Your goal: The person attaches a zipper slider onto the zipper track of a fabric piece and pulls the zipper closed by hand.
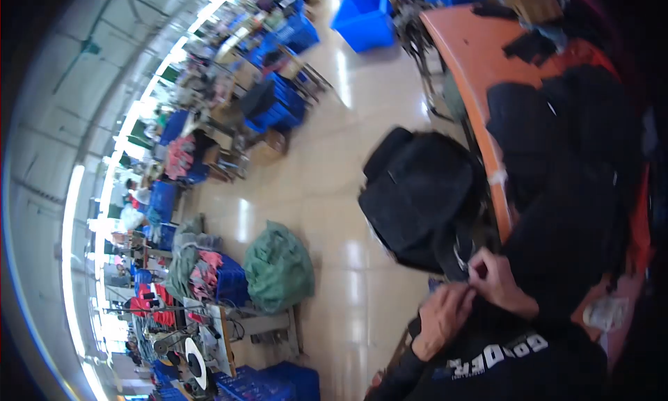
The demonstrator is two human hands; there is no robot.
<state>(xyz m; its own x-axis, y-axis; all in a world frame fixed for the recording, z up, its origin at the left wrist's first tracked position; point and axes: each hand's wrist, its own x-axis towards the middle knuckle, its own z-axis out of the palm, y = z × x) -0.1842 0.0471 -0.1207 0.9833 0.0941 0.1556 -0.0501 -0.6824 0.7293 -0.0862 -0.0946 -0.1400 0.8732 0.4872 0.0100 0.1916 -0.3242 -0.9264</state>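
Observation:
A black bag point(424, 192), which looks like a backpack, is in front of me beside the orange table edge. A dark strap-like part with a small shiny piece point(459, 253) is at its near end. My right hand point(502, 284) is closed in a pinch at this near end, seemingly on the strap. Against it, my left hand point(444, 319) has its fingers bent and pressed together, the fingertips meeting those of the right hand. What lies between the left fingers is too small and dark to make out.
Along my right runs an orange table point(470, 50) with a pile of black bags or cloth point(563, 137). A blue bin point(363, 20) stands on the floor beyond. Across the aisle are a green sack point(280, 267), sewing machines point(195, 359) and blue crates point(275, 105).

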